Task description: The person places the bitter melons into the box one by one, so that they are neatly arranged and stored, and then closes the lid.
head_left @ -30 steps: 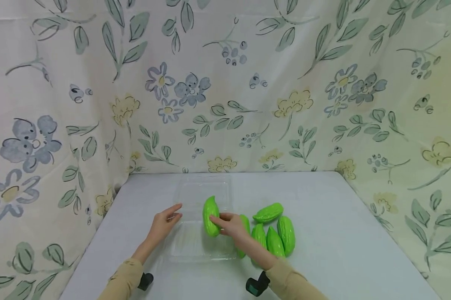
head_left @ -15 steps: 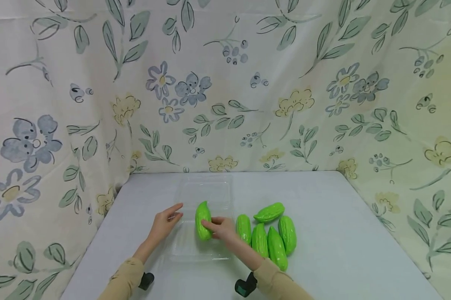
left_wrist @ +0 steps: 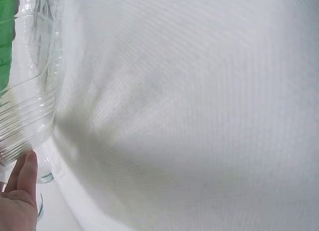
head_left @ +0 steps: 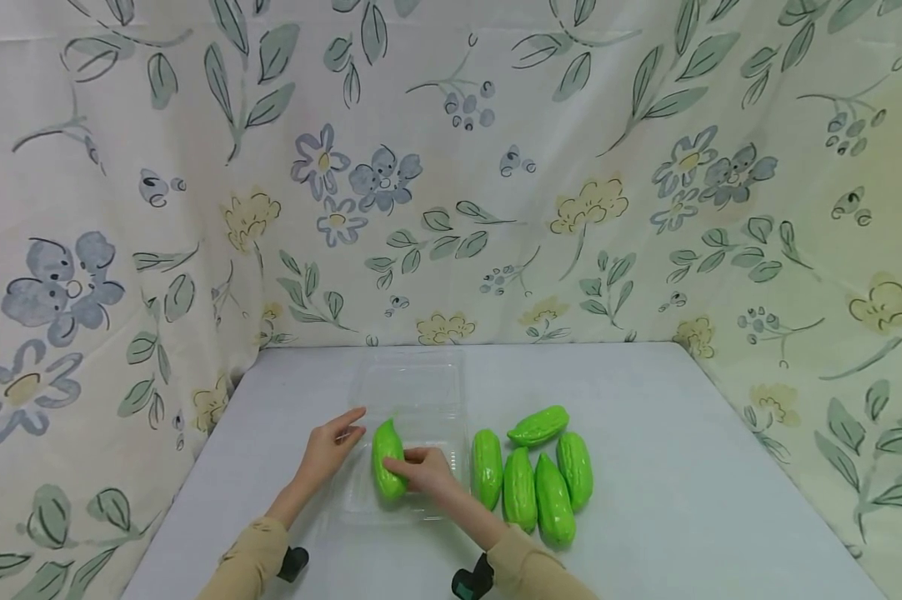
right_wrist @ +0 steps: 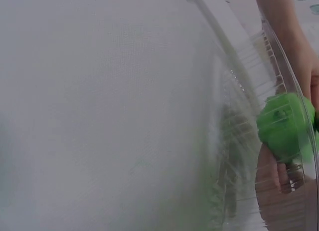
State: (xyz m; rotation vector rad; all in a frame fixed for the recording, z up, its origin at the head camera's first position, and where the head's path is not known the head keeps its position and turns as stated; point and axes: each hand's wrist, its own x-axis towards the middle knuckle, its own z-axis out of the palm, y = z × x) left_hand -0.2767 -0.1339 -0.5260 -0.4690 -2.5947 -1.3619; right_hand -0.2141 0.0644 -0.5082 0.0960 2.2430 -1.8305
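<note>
In the head view, my right hand [head_left: 428, 472] pinches a bright green bitter melon [head_left: 386, 458] between thumb and fingers. The melon stands tilted over the front half of a clear plastic hinged box [head_left: 436, 512], whose lid [head_left: 421, 367] lies spread out behind. My left hand [head_left: 328, 446] is at the box's left side, its fingers extended. Seen from the left wrist, those fingers [left_wrist: 27, 173] touch the ribbed clear wall. The right wrist view shows the held melon [right_wrist: 285, 125] end-on through the clear plastic, with part of the right hand hidden behind it.
Several more green bitter melons [head_left: 520, 490] lie on the white table [head_left: 668, 467] right of the box, one set crosswise [head_left: 538, 426] behind the others. A floral cloth [head_left: 451, 167] hangs behind and at both sides. Dark wrist cameras [head_left: 472, 579] sit under the sleeves.
My right hand has carried the bitter melon left and nearer to me, over the box's front half. The left hand has stayed in place.
</note>
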